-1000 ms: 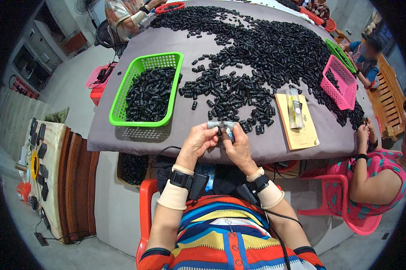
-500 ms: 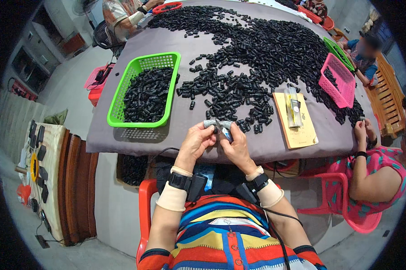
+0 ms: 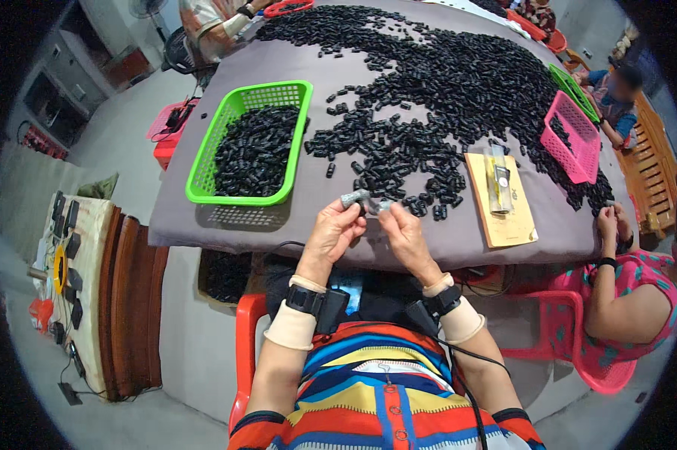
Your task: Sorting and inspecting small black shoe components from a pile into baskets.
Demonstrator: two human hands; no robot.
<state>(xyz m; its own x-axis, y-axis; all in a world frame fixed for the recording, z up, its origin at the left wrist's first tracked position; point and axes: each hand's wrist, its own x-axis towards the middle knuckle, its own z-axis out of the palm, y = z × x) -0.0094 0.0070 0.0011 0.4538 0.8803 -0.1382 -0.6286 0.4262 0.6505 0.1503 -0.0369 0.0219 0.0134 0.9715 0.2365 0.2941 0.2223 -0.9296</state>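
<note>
At the near edge of the table, my left hand point(image 3: 331, 236) pinches a small black cylindrical piece point(image 3: 363, 207) between thumb and forefinger. My right hand point(image 3: 407, 244) is a little apart from it, thumb and fingers closed together. Whatever the right hand holds, if anything, is hidden and blurred. Grey wrapping covers the forefinger tips of both hands. Just beyond them lies a loose spread of similar black pieces point(image 3: 406, 150). To the left stands a green plastic basket point(image 3: 193, 187), filled with more of these pieces.
Right of my hands, a clear plastic case point(image 3: 498, 184) rests on a yellowish pad point(image 3: 512, 232). A pink basket point(image 3: 589, 165) and a green one point(image 3: 574, 94) stand farther right. A co-worker in pink point(image 3: 638, 292) sits at the right corner; others work around the grey-covered table point(image 3: 203, 238).
My hands have drawn slightly apart, and the black piece stays with the left. The blue-and-white thing at my right fingers no longer shows. The whole view has shifted a little.
</note>
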